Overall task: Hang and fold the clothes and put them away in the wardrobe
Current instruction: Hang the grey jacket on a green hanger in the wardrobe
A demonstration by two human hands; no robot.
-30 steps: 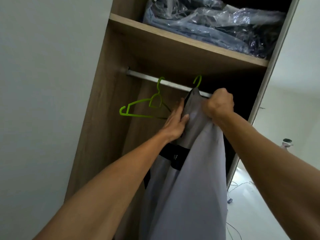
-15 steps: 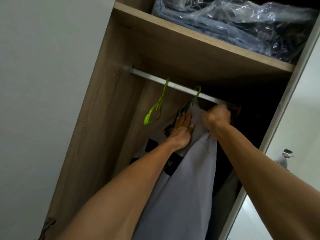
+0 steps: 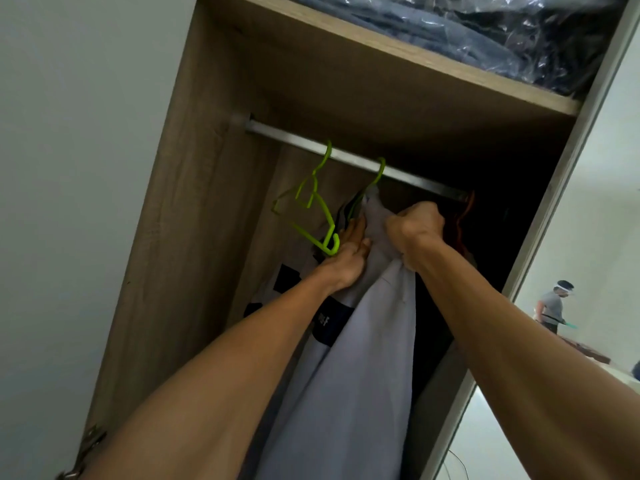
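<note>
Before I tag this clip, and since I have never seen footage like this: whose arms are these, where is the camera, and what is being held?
No machine here: a person wears a camera on the head, so the one picture looks out over their own arms into a wardrobe. The right hand grips a bunch of the grey garment, which hangs from a green hanger hooked on the metal rail. The left hand lies with fairly straight fingers against the cloth beside it. An empty hanger hangs further left on the rail. On the shelf above lie clothes in clear plastic.
</note>
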